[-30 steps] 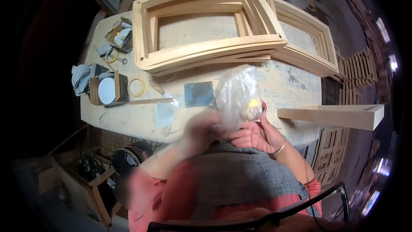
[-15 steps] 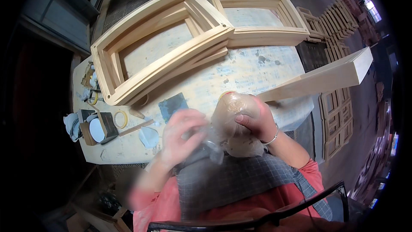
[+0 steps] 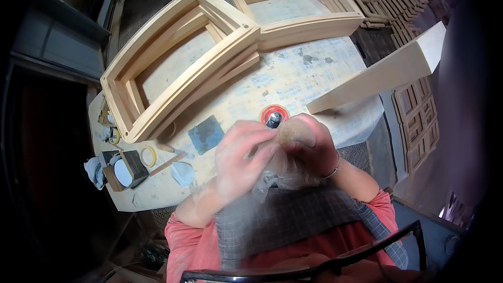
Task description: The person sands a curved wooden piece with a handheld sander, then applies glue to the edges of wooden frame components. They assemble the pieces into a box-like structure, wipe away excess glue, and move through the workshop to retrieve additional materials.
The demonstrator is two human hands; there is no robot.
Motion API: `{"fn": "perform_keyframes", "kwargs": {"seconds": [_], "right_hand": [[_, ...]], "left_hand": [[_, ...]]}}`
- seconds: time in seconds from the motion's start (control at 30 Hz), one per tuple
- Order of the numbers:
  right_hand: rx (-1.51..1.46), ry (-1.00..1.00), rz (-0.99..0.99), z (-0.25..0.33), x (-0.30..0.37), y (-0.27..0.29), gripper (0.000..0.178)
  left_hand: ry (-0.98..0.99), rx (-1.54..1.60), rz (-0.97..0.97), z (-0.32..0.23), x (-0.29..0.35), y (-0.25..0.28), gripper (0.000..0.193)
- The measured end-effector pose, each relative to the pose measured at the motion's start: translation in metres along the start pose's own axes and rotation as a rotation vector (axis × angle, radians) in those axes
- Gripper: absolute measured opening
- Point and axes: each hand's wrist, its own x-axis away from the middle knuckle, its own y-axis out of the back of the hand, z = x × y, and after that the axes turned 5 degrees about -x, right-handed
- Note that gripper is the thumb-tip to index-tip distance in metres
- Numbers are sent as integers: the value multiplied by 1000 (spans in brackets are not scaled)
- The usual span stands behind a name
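Observation:
A crumpled clear plastic bag (image 3: 285,170) with some tan stuff in it is held in front of my apron. My right hand (image 3: 314,144) is closed round its upper part, thumb across the front. With bent fingers my left hand (image 3: 243,152) pinches at the bag's top from the left; the fingertips are partly blurred. Just beyond my hands on the table lies a round red-rimmed thing (image 3: 283,110) with a dark centre. A dark blue-grey square sheet (image 3: 206,134) lies left of it.
Wooden frames (image 3: 173,115) stand stacked at the left, with another frame (image 3: 314,29) behind. A pale board (image 3: 377,73) angles across the right side of the table (image 3: 293,81). Tape (image 3: 149,156), a stick, a white disc (image 3: 182,173) and a small box (image 3: 137,166) sit at the left.
My left hand has moved right and up to the bag's top. The bag looks more bunched together, and the red-rimmed thing behind it is now in plain sight. My view has shifted slightly.

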Motion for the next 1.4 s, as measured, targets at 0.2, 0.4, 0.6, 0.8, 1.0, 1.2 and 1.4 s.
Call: {"fn": "perform_keyframes", "kwargs": {"seconds": [0.2,0.4,0.6,0.8,1.0,1.2,1.4], "right_hand": [[-23,-52,-6,6,8,7,32],[-157,-238,-55,15,16,9,31],[-47,-191,-89,14,24,14,27],[-141,-272,-89,17,34,25,37],[-165,-240,-208,5,52,40,34],[-66,-243,-266,-22,73,57,38],[-109,-253,-346,-22,83,70,37]], "left_hand": [[-15,16,4,-5,-2,-9,19],[-185,-262,-56,-19,2,-10,29],[-392,-573,23,-31,-4,-13,41],[-272,-416,80,-30,-1,-23,30],[-262,-302,153,-39,-25,-26,37],[-454,-357,81,-70,-91,-47,56],[-505,-389,129,-89,-129,-70,60]]}}
